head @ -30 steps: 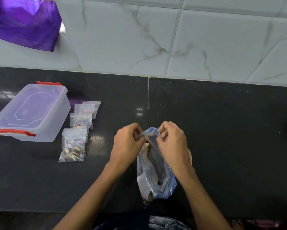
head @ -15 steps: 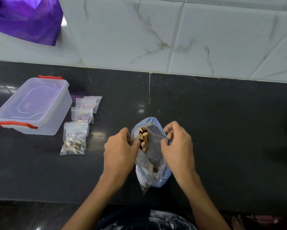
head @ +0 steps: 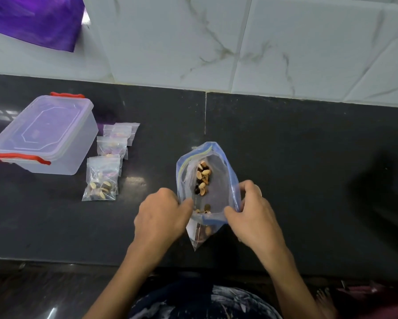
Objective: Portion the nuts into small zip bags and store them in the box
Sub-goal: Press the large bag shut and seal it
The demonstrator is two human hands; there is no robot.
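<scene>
A large clear zip bag with a blue rim (head: pixel 218 180) lies on the black counter, its mouth spread wide. Mixed nuts (head: pixel 202 177) show inside it. My left hand (head: pixel 161 217) pinches the bag's left rim. My right hand (head: pixel 253 215) grips the right rim. Several small zip bags (head: pixel 102 178) with nuts in them lie in a row to the left. Beside them stands a clear plastic box (head: pixel 44 137) with red clips, its lid on.
The black counter (head: pixel 297 169) ends at a white marble-tiled wall behind. A purple bag (head: pixel 32 17) hangs at the top left. The counter's front edge runs just below my wrists.
The big bag's mouth went from pinched together to pulled wide apart, so the nuts inside now show. My hands moved apart and toward me.
</scene>
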